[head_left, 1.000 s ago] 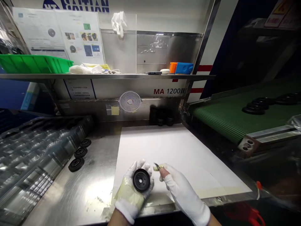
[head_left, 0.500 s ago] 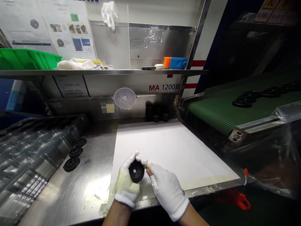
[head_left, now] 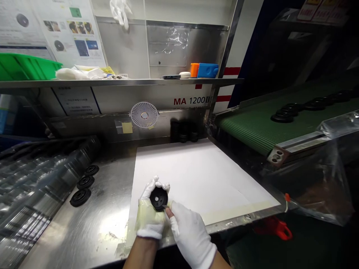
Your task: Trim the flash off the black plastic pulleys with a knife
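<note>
My left hand (head_left: 151,215), in a white glove with yellowish coating, is closed round a black round plastic wheel-like part (head_left: 158,198). Its face with a light centre hole and smaller holes points up toward me. My right hand (head_left: 189,229), gloved in white with a bare thumb tip, is pinched at the lower right rim of that part. A small thin tip seems to show at the pinch, too small to name. Both hands are over the near left area of a white sheet (head_left: 196,172) on the metal table.
Black round parts (head_left: 85,182) lie in a row at left beside clear plastic trays (head_left: 56,186). A green conveyor belt (head_left: 246,127) at right carries more black parts (head_left: 283,114). Behind are a small fan (head_left: 144,115) and a shelf (head_left: 140,83) with a green bin (head_left: 28,67).
My right hand has moved from the upper right side of the black part down to its lower right rim. The whole view has shifted slightly.
</note>
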Demonstrator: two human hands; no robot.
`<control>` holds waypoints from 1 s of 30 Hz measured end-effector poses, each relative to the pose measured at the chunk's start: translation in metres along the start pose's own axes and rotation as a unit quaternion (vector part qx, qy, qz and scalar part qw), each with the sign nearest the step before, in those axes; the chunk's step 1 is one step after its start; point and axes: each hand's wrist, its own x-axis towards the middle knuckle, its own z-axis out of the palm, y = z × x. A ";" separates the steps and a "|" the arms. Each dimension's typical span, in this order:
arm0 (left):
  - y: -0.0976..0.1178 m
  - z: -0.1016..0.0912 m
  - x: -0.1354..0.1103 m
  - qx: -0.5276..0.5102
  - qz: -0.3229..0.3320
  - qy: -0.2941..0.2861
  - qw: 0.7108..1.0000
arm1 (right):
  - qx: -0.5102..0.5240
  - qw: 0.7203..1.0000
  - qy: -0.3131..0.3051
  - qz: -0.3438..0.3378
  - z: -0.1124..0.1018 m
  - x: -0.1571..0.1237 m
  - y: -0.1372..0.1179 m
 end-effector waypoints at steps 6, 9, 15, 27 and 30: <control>-0.001 -0.003 0.002 0.015 0.027 -0.014 0.999 | -0.011 1.000 0.025 0.004 0.000 0.004 0.000; -0.003 -0.006 0.006 0.011 0.041 -0.008 0.999 | -0.001 0.999 0.032 0.005 0.004 -0.001 -0.006; 0.003 -0.010 0.004 0.043 0.032 -0.012 0.998 | 0.021 0.999 0.046 -0.012 0.006 -0.001 -0.007; 0.003 -0.011 0.009 0.032 -0.012 -0.041 0.999 | 0.015 0.999 0.046 -0.004 0.004 0.000 -0.002; 0.002 -0.007 0.009 0.035 0.019 -0.019 0.999 | 0.016 0.999 0.045 -0.007 0.007 -0.003 -0.008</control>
